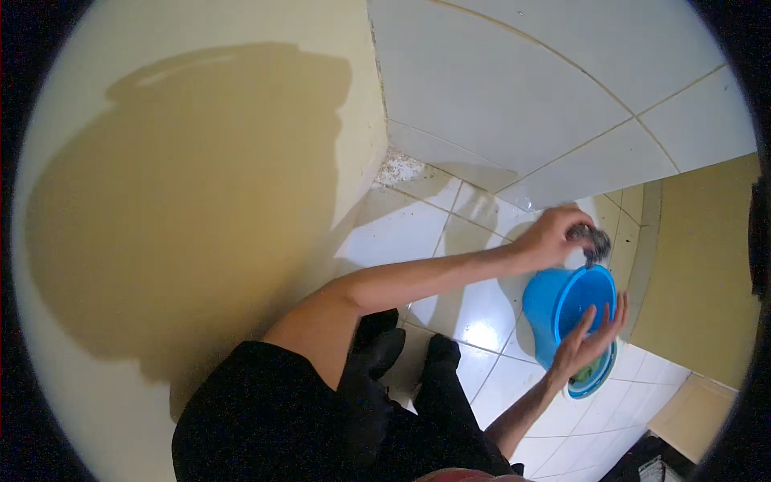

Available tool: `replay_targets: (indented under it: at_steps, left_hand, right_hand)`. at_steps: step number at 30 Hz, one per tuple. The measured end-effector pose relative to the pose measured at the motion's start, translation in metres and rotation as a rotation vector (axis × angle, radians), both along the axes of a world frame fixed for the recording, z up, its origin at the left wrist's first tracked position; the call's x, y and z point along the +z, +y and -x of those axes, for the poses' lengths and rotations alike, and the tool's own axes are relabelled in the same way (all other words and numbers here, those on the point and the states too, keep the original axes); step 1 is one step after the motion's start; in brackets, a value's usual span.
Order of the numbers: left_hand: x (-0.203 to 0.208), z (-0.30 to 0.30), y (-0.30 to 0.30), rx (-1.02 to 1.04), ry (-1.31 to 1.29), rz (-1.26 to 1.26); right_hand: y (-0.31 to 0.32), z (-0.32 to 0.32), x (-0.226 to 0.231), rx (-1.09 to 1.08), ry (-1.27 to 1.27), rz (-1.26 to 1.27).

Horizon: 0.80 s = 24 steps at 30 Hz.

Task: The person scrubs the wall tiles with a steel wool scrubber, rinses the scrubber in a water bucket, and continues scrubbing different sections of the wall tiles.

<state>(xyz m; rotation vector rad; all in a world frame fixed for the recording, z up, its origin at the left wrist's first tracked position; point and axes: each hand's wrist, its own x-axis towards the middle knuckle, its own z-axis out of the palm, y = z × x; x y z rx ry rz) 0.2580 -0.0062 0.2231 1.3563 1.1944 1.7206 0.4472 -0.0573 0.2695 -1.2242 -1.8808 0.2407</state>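
White floor tiles (474, 309) meet a yellow wall (88, 153) as a person's left hand (558, 234) pinches a crumpled dark-grey wad (597, 244) above a blue bucket (544, 305); the right hand (588, 341), fingers spread, grasps nothing. Probably light and soft, perhaps slippery, the wad should grip best by its bunched middle.

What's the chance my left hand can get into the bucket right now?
Probably yes: your left hand, holding a dark clump, is near the open bucket, though your right hand overlaps part of it in view.
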Motion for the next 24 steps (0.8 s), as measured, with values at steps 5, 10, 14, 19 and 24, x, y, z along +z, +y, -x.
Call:
replay_targets:
  at_steps: [5,10,14,19,24]
  left_hand:
    - [-0.067,0.027,-0.025,0.139,-0.586,0.345]
    - [-0.153,0.071,-0.041,0.449,-1.071,0.386]
    - [-0.188,0.122,-0.061,0.400,-1.090,0.542]
    - [-0.178,0.154,-0.073,0.322,-0.946,0.668]
    - [-0.194,0.178,-0.057,0.409,-0.592,0.771]
  right_hand:
    - [0.000,0.053,0.000,0.196,-0.006,0.087]
    - [-0.001,0.064,-0.032,0.321,-0.005,0.230]
    - [-0.005,0.067,-0.047,0.399,-0.034,0.344]
    - [-0.003,0.058,-0.067,0.447,-0.133,0.348]
    - [-0.008,0.061,-0.075,0.491,-0.150,0.362]
